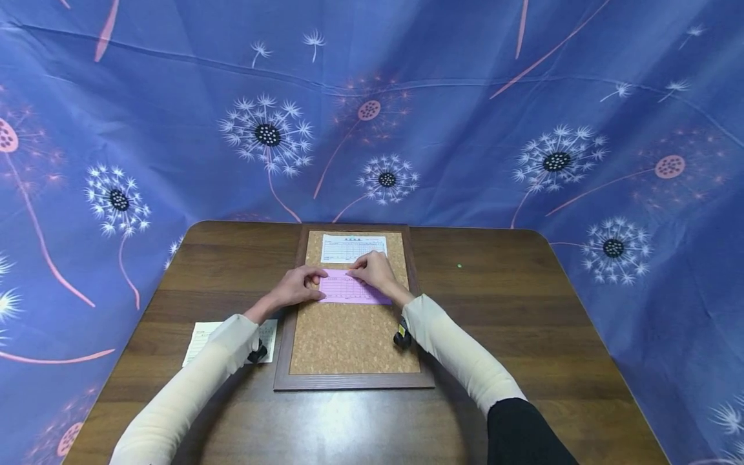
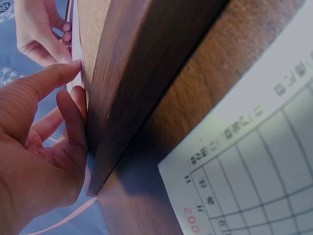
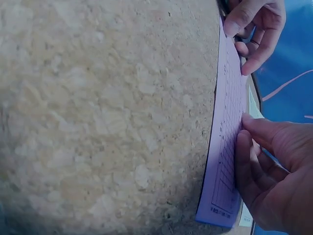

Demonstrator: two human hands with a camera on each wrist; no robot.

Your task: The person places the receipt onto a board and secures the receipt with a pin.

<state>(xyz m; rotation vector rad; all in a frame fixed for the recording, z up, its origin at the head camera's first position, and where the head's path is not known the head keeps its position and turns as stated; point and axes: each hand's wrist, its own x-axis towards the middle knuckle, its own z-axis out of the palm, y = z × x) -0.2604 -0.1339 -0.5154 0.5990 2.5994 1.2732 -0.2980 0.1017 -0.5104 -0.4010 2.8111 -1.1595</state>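
Pink printed paper form (image 1: 354,288) lies flat on the cork board with a dark wooden frame (image 1: 349,336), about mid-board, just below a white printed form (image 1: 353,248) at the board's top edge; I can't tell whether the two sheets overlap. My left hand (image 1: 298,286) sits at the pink form's left edge, fingers curled inward with fingertips on that edge; the left wrist view shows thumb and fingers (image 2: 68,115) against the frame's side, but I can't tell whether they pinch the sheet or only press it. My right hand (image 1: 376,270) rests on the form's upper right part, fingers bent, tips down on the paper near its top edge; in the right wrist view its fingers (image 3: 254,161) lie flat along the pink sheet (image 3: 227,147), pressing it onto the cork (image 3: 107,117). Both forearms, in cream sleeves, come in from the near edge of the brown wooden table (image 1: 511,310) and converge on the board, wrists low. Another white gridded paper slip (image 1: 200,339) lies on the table left of the frame, partly under my left forearm, seen close up in the left wrist view (image 2: 254,166). Blue dandelion-print cloth (image 1: 465,116) hangs behind and around the table.
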